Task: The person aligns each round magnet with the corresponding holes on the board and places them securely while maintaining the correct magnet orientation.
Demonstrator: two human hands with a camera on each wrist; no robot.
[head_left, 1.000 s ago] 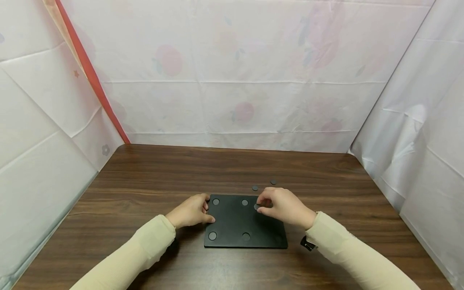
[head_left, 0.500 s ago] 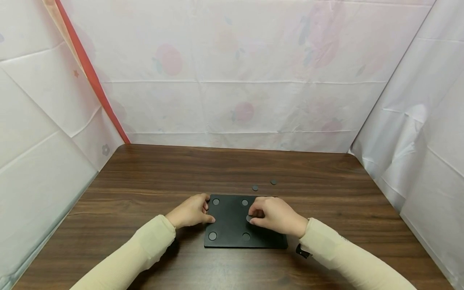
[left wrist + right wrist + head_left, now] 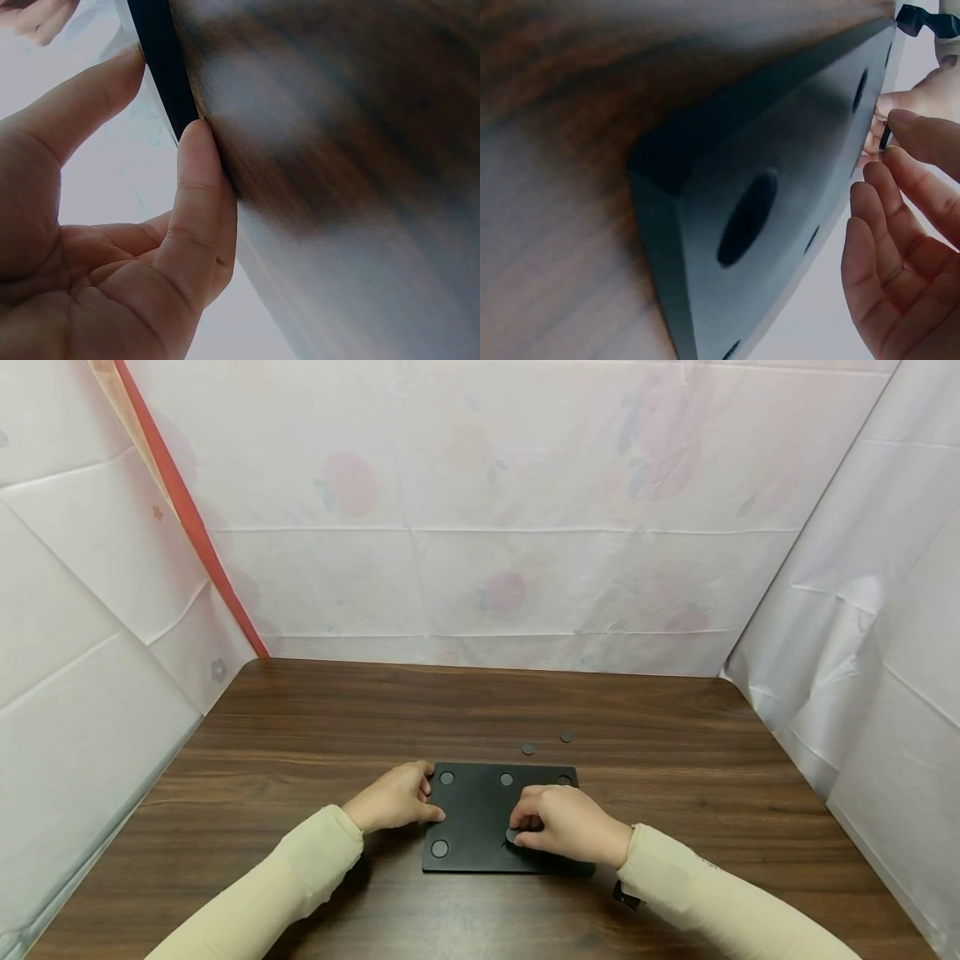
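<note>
A flat black rectangular board point(image 3: 476, 814) with round recesses lies on the table. My left hand point(image 3: 399, 797) holds its left edge, thumb on the upper face. In the left wrist view the thumb and a fingertip point(image 3: 199, 142) meet that edge. Between thumb and forefinger, my right hand point(image 3: 566, 820) pinches a small dark disc point(image 3: 886, 137), tilted close over the board's near middle recess. Grey discs point(image 3: 439, 848) fill the near left recess and two far ones. The far right recess point(image 3: 565, 781) looks dark, as does the corner recess point(image 3: 748, 217) in the right wrist view.
Two loose dark discs, one nearer point(image 3: 528, 749) and one farther right point(image 3: 566, 737), lie on the brown wooden table point(image 3: 337, 718) behind the board. Pale patterned curtains point(image 3: 465, 527) enclose the back and sides.
My right hand has moved left and toward me across the board with the pinched disc, from near the far recesses to the near middle one. My left hand has stayed put.
</note>
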